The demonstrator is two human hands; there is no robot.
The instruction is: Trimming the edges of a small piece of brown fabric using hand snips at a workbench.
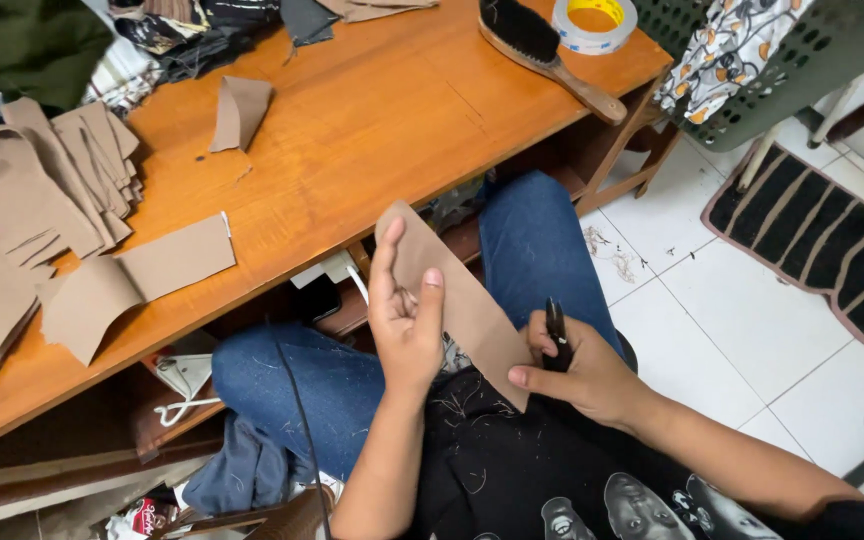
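Observation:
My left hand (pixel 404 318) holds a tan, brown strip of cut material (pixel 472 310) upright over my lap, fingers behind it and thumb in front. My right hand (pixel 577 372) is closed on a small black tool (pixel 556 333) and also touches the strip's lower end with its thumb. Both hands hover above my blue jeans (pixel 537 230), just off the front edge of the wooden table (pixel 372 130).
Stacks of similar tan cut pieces (pixel 47 190) lie at the table's left; one folded piece (pixel 240 110) sits mid-table. A black brush (pixel 547 50) and tape roll (pixel 598 22) lie at the far right. A green basket (pixel 812 60) and striped mat (pixel 822 245) stand on the tiled floor.

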